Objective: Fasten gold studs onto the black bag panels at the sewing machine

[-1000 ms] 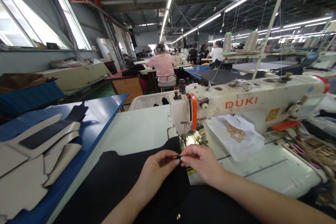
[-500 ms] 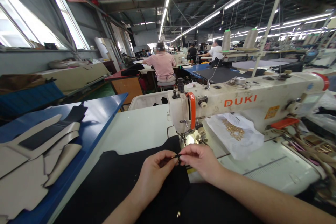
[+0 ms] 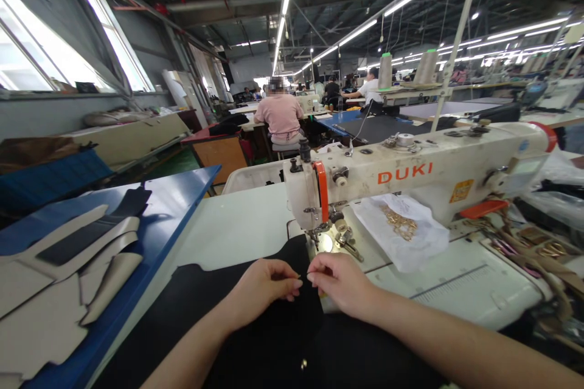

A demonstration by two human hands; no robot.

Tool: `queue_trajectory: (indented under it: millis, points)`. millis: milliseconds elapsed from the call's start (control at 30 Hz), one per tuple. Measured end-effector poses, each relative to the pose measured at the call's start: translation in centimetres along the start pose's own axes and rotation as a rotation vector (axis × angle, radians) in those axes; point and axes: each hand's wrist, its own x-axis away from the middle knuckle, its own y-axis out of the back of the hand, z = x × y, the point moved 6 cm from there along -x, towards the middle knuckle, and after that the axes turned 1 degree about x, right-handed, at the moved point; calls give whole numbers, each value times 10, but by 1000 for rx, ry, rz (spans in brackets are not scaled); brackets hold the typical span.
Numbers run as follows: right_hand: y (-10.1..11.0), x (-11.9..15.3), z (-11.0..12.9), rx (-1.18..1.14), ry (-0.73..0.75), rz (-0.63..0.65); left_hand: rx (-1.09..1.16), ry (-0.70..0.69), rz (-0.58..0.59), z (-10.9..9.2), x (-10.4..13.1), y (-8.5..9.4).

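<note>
My left hand (image 3: 262, 289) is closed in a pinch above a large black sheet panel (image 3: 191, 310). A tiny gold-coloured piece (image 3: 298, 277) shows at its fingertips. Close by on the right, my right hand (image 3: 342, 282) pinches too; what its fingertips hold is too small to name. A narrow gap parts the two hands. Just beyond them stands the head of a sewing machine (image 3: 406, 176), its lamp lit near the needle. The black panel reaches up to the needle area. Lower down, a small shiny gold piece (image 3: 303, 364) shows against black material.
A clear plastic bag (image 3: 401, 234) with gold metal rings lies under the machine arm. On the left, a blue table (image 3: 182, 194) bears beige and black cut pieces (image 3: 41, 310). Thread cones (image 3: 385, 72) stand behind the machine. A person in pink (image 3: 279, 115) sits ahead, facing away.
My hands have moved apart from the small black and gold thing they pinched together. The left has shifted slightly left. The whole view has turned a little.
</note>
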Motion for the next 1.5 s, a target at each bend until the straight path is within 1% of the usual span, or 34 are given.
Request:
queue_trajectory:
  millis: [33,67,100,133,167,200,233,267,333,367,433,500,667,833,933,1033,1200,1300,1367,1500]
  points:
    - [0,-1,0,17,3,-1,-32,-7,34,-3,-1,2]
    - [0,-2,0,30,3,-3,-75,-36,35,-7,-3,5]
    - [-1,-3,-1,40,-3,-4,-127,-84,-9,-10,-4,9]
    - [-1,-4,-1,45,-15,-6,-190,-149,-92,-14,-6,15]
    - [-1,-5,-2,46,-29,-5,-263,-228,-200,-17,-6,19]
    - [-1,-6,-3,46,-44,-3,-349,-312,-298,-18,-6,21]
    - [0,-7,-3,45,-58,1,-445,-390,-369,-18,-5,19]
    - [0,-8,-4,42,-74,8,-544,-455,-404,-15,-4,15]
    - [2,-10,-4,37,-112,28,-701,-537,-400,-6,-1,1]
    - [4,-12,-5,37,-138,42,-746,-545,-389,-1,0,-5]
    - [5,-16,-7,43,-198,73,-783,-526,-388,7,5,-13]
    - [6,-21,-8,60,-253,103,-781,-507,-393,10,11,-18]
    - [2,-33,-5,124,-319,173,-747,-497,-427,11,24,-27]
    - [0,-34,-2,211,-336,196,-760,-489,-421,13,27,-29]
    - [0,-33,-2,250,-335,198,-782,-516,-436,10,26,-26]
    - [1,-33,-2,285,-346,206,-838,-566,-461,2,22,-24]
    - [1,-35,0,333,-355,209,-854,-749,-495,-18,17,-26]
    - [1,-35,-1,339,-355,216,-838,-827,-509,-24,15,-28]
    - [1,-35,-1,340,-359,224,-832,-852,-509,-26,15,-29]
    - [0,-37,0,351,-360,247,-820,-845,-509,-25,15,-30]
